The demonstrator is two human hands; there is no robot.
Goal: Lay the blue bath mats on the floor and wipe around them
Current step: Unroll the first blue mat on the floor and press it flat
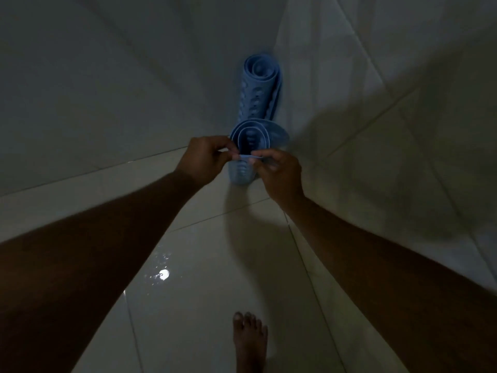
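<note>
Head view, dim light: two rolled blue rubber bath mats stand in the corner where the tiled walls meet the glossy pale tiled floor (204,292). The farther rolled mat (262,87) leans upright against the wall, and the nearer rolled mat (246,146) stands just in front of it. Left hand (205,157) and right hand (279,175) each pinch the nearer mat's loose outer edge between thumb and fingers. A bare foot (250,340) rests on the wet floor near the bottom edge.
</note>
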